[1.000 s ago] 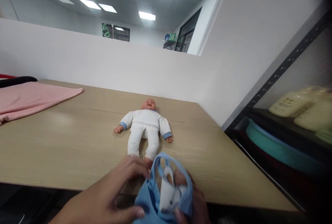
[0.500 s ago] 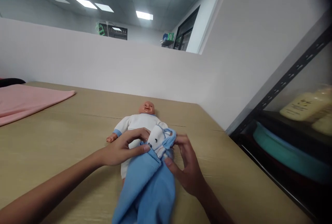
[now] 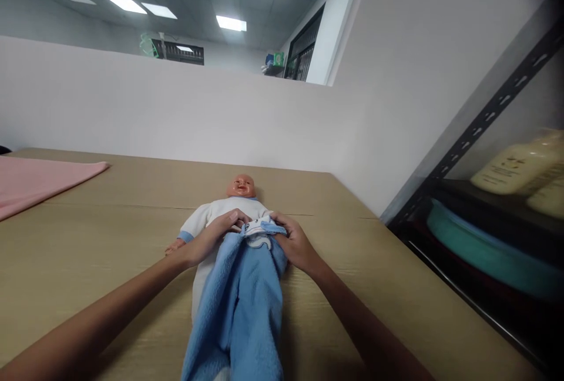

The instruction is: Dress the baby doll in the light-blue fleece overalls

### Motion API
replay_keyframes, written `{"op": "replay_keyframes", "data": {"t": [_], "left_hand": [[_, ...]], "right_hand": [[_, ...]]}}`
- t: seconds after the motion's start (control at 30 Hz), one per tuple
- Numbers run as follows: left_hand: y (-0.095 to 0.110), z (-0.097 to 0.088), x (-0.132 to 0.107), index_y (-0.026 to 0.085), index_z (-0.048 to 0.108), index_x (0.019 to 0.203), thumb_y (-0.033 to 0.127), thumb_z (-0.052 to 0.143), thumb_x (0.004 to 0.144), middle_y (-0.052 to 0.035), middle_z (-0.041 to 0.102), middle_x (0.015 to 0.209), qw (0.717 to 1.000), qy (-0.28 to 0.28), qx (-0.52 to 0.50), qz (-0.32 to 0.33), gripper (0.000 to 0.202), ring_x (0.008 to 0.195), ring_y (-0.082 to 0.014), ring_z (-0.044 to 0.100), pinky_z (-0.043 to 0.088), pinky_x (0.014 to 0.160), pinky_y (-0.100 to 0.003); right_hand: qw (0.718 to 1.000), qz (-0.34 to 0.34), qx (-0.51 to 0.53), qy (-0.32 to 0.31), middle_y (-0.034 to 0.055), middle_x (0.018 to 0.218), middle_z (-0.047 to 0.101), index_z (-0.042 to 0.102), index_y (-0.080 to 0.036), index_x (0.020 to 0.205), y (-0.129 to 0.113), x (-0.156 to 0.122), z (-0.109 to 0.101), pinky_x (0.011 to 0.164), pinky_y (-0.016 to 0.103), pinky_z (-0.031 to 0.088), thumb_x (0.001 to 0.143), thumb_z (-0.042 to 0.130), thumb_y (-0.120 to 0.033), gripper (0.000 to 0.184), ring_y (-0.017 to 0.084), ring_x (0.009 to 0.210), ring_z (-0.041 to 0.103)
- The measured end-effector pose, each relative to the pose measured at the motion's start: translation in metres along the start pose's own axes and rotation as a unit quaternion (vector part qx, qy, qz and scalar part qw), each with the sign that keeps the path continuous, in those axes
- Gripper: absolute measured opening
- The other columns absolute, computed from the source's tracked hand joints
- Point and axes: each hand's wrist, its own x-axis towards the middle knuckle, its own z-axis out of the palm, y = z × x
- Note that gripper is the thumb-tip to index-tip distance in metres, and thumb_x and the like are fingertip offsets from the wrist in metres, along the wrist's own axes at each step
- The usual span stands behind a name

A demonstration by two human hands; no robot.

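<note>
A baby doll (image 3: 240, 188) in a white top with blue cuffs lies on its back, head toward the wall. Over its body hangs a blue fleece baby garment (image 3: 247, 304) with a white patch at its upper edge, its legs trailing toward me. My left hand (image 3: 222, 233) is closed on the garment's upper left edge, and my right hand (image 3: 291, 241) grips the upper right edge near the blue flap. Parts of my fingertips are hidden in the cloth. The doll's left arm and most of its lower body are covered.
The doll lies on a tan table (image 3: 132, 240). A pink cloth (image 3: 44, 180) is spread at the far left. A white wall (image 3: 176, 116) closes off the back. On the right, a black shelf (image 3: 467, 304) holds pale yellow bottles (image 3: 506, 168) and a teal basin (image 3: 484, 251).
The garment's upper edge has been lifted and straightened, its white patch now folded between my hands. Both hands have moved up toward the doll's chest. The view has shifted slightly.
</note>
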Motion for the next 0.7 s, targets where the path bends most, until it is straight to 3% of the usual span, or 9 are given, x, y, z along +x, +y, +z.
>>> {"op": "replay_keyframes", "data": {"t": [0.07, 0.13, 0.2, 0.27, 0.4, 0.53, 0.6, 0.7], "left_hand": [[-0.001, 0.002, -0.004, 0.024, 0.065, 0.129, 0.071, 0.05, 0.112, -0.0093, 0.067, 0.131, 0.999, -0.024, -0.013, 0.024, 0.052, 0.128, -0.0314, 0.061, 0.047, 0.116, -0.044], [-0.002, 0.005, -0.007, 0.026, 0.062, 0.138, 0.066, 0.072, 0.105, -0.0088, 0.066, 0.139, 0.999, -0.026, 0.006, 0.025, 0.053, 0.133, -0.0312, 0.061, 0.044, 0.118, -0.043], [-0.001, 0.008, -0.007, 0.025, 0.066, 0.127, 0.057, 0.079, 0.103, -0.0058, 0.07, 0.127, 0.999, -0.01, 0.037, 0.006, 0.042, 0.121, -0.0277, 0.065, 0.047, 0.111, -0.039], [0.0, 0.009, -0.005, 0.023, 0.068, 0.111, 0.053, 0.073, 0.108, -0.0025, 0.07, 0.108, 0.999, 0.014, 0.037, -0.015, 0.03, 0.105, -0.0243, 0.065, 0.048, 0.1, -0.037], [-0.001, 0.0, -0.001, 0.02, 0.069, 0.102, 0.058, 0.071, 0.108, -0.0003, 0.064, 0.095, 0.998, 0.014, -0.05, -0.037, 0.038, 0.092, -0.0208, 0.057, 0.044, 0.087, -0.032], [-0.002, -0.008, -0.001, 0.021, 0.058, 0.09, 0.067, 0.068, 0.107, 0.0026, 0.05, 0.088, 0.986, -0.008, -0.157, -0.054, 0.05, 0.082, -0.0175, 0.045, 0.04, 0.077, -0.029], [-0.001, -0.006, -0.002, 0.021, 0.056, 0.088, 0.068, 0.068, 0.107, 0.0029, 0.046, 0.088, 0.988, -0.008, -0.15, -0.047, 0.052, 0.082, -0.017, 0.042, 0.039, 0.076, -0.029], [0.001, -0.002, -0.003, 0.021, 0.058, 0.09, 0.066, 0.067, 0.11, 0.0022, 0.049, 0.092, 0.993, -0.005, -0.118, -0.026, 0.05, 0.086, -0.0173, 0.044, 0.041, 0.082, -0.029]], "right_hand": [[0.998, 0.014, 0.006, 0.056, 0.0, 0.092, 0.071, 0.072, -0.024, 0.09, 0.011, -0.003, 0.006, 0.088, 0.033, 0.052, 0.097, 0.069, -0.036, 0.014, 0.023, 0.093, 0.065], [0.996, 0.032, 0.016, 0.082, -0.0002, 0.091, 0.069, 0.071, -0.024, 0.088, 0.016, -0.005, 0.01, 0.088, 0.033, 0.051, 0.095, 0.07, -0.04, 0.017, 0.023, 0.093, 0.064], [0.996, 0.049, 0.027, 0.071, -0.0002, 0.091, 0.07, 0.071, -0.024, 0.088, 0.016, -0.006, 0.013, 0.089, 0.033, 0.052, 0.093, 0.074, -0.043, 0.019, 0.023, 0.094, 0.066], [0.996, 0.062, 0.044, 0.052, 0.0001, 0.095, 0.072, 0.072, -0.024, 0.094, 0.015, -0.007, 0.014, 0.09, 0.033, 0.053, 0.091, 0.079, -0.044, 0.021, 0.023, 0.096, 0.068], [0.99, 0.08, 0.11, 0.048, 0.0004, 0.098, 0.073, 0.07, -0.024, 0.101, 0.015, -0.008, 0.008, 0.082, 0.03, 0.054, 0.089, 0.088, -0.05, 0.033, 0.021, 0.09, 0.068], [0.981, 0.082, 0.156, 0.087, -0.0012, 0.092, 0.071, 0.073, -0.023, 0.096, 0.019, -0.006, -0.001, 0.073, 0.026, 0.052, 0.086, 0.094, -0.054, 0.039, 0.017, 0.081, 0.063], [0.975, 0.079, 0.182, 0.096, -0.0001, 0.097, 0.073, 0.075, -0.024, 0.1, 0.018, -0.005, -0.001, 0.081, 0.028, 0.059, 0.089, 0.093, -0.057, 0.039, 0.018, 0.088, 0.068], [0.964, 0.072, 0.245, 0.068, 0.0047, 0.144, 0.073, 0.074, -0.032, 0.132, 0.01, -0.007, 0.005, 0.11, 0.04, 0.062, 0.096, 0.091, -0.054, 0.045, 0.024, 0.121, 0.075]]}}
